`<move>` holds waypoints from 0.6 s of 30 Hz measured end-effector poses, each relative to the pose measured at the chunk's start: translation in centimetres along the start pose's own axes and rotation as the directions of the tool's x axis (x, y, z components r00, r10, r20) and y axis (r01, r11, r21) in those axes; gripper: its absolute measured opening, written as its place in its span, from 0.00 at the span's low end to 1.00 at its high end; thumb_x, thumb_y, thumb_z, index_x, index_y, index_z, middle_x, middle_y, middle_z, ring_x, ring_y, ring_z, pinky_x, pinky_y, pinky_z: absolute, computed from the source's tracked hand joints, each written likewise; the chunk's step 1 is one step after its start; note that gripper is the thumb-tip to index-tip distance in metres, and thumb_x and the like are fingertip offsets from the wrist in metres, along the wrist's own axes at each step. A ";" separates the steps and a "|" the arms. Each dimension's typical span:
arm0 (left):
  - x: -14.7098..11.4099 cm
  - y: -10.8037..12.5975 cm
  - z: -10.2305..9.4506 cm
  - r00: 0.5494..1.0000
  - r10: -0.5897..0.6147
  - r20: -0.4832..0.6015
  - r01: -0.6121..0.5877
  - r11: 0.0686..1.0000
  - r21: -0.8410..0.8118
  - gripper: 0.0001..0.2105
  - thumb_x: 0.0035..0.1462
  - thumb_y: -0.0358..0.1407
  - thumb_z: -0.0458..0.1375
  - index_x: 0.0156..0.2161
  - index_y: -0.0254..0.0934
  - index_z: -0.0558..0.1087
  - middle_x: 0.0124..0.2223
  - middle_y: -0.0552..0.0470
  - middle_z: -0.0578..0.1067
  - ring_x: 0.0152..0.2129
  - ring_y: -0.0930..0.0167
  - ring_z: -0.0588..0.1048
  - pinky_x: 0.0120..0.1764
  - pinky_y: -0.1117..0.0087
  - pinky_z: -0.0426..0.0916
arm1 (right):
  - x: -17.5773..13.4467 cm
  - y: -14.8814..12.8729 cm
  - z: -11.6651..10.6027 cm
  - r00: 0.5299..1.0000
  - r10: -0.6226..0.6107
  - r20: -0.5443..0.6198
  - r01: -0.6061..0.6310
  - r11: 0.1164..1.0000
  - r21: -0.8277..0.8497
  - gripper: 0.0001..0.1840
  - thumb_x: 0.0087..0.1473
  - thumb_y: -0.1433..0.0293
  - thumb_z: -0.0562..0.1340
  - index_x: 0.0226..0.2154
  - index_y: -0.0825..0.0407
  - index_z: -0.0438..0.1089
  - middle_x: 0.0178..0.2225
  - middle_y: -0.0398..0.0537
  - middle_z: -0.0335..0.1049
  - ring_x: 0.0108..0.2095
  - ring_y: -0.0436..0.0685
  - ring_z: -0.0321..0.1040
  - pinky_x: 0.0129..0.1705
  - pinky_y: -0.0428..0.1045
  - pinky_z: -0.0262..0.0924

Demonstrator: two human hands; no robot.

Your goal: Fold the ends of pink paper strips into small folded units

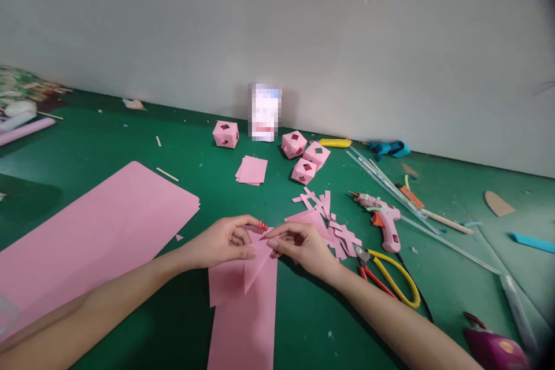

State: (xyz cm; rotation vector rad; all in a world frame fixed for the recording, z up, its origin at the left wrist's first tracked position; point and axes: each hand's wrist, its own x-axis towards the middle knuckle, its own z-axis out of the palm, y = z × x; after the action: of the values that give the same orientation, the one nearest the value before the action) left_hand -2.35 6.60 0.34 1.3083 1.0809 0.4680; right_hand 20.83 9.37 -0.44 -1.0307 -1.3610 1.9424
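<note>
Between my two hands is a folded piece of pink paper (255,269) with a pointed corner hanging down. My right hand (306,247) pinches its right corner between thumb and fingers. From the other side, my left hand (225,241), with a red band around one fingertip, grips it with curled fingers and thumb; the exact contact is partly hidden. Below lie a long pink paper strip (245,329) and another pink piece (223,286). Just right of my right hand, a pink sheet (312,221) rests by a pile of narrow pink paper strips (342,235).
Large pink sheets (104,231) cover the left. Pink paper squares (254,170) and several pink cut-out paper boxes (226,134) stand near a blurred upright screen (265,113). At right are a glue gun (381,217), yellow-and-red-handled cutters (394,277) and clear glue sticks (385,176).
</note>
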 end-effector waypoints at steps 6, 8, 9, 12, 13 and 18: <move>0.0 -0.1 -0.2 1.000 0.016 0.024 -0.015 1.000 -0.003 0.21 0.57 0.42 0.65 0.53 0.40 0.69 0.26 0.62 0.68 0.25 0.75 0.67 0.33 0.72 0.60 | -0.1 0.4 0.0 1.000 0.003 0.008 -0.003 1.000 -0.016 0.22 0.40 0.55 0.77 0.33 0.53 0.80 0.25 0.44 0.77 0.26 0.53 0.77 0.34 0.50 0.74; 0.0 -0.1 -0.2 1.000 0.018 0.020 -0.018 1.000 -0.007 0.20 0.57 0.42 0.66 0.53 0.40 0.70 0.26 0.62 0.67 0.24 0.75 0.66 0.32 0.72 0.59 | -0.1 0.5 0.0 1.000 0.019 0.016 -0.019 1.000 -0.005 0.23 0.41 0.54 0.76 0.34 0.54 0.79 0.24 0.45 0.78 0.26 0.54 0.77 0.34 0.50 0.75; 0.1 -0.2 -0.2 1.000 0.018 0.017 -0.018 1.000 -0.008 0.20 0.57 0.42 0.66 0.52 0.40 0.70 0.26 0.62 0.67 0.24 0.75 0.66 0.32 0.72 0.59 | -0.2 0.5 0.1 1.000 0.024 0.015 -0.023 1.000 -0.002 0.24 0.41 0.54 0.76 0.35 0.55 0.79 0.24 0.45 0.78 0.25 0.54 0.78 0.33 0.50 0.75; 0.1 -0.1 -0.1 1.000 0.020 0.010 -0.020 1.000 -0.005 0.20 0.56 0.43 0.66 0.52 0.40 0.71 0.26 0.62 0.67 0.24 0.74 0.66 0.32 0.72 0.59 | -0.2 0.4 0.1 1.000 0.024 0.002 -0.024 1.000 -0.003 0.24 0.41 0.53 0.76 0.34 0.55 0.79 0.24 0.46 0.78 0.25 0.54 0.78 0.33 0.50 0.75; 0.1 -0.1 -0.2 1.000 0.020 0.011 -0.020 1.000 -0.005 0.20 0.56 0.43 0.66 0.52 0.40 0.71 0.26 0.62 0.67 0.24 0.74 0.66 0.32 0.72 0.59 | -0.2 0.3 0.2 1.000 0.023 -0.003 -0.023 1.000 -0.003 0.24 0.41 0.53 0.76 0.34 0.54 0.79 0.24 0.46 0.78 0.25 0.54 0.78 0.33 0.50 0.75; 0.1 -0.2 -0.3 1.000 0.012 0.014 -0.012 1.000 0.022 0.20 0.56 0.45 0.65 0.52 0.41 0.71 0.25 0.62 0.66 0.23 0.75 0.65 0.31 0.73 0.58 | 0.0 0.4 0.1 0.999 0.037 -0.005 -0.037 0.999 -0.019 0.23 0.41 0.54 0.76 0.34 0.54 0.79 0.23 0.44 0.77 0.26 0.54 0.78 0.34 0.50 0.75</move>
State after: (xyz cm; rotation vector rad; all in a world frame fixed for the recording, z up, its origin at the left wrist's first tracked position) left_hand -2.57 6.82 0.18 1.3361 1.0702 0.4565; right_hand 20.73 9.17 -0.74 -1.0761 -1.3695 1.9562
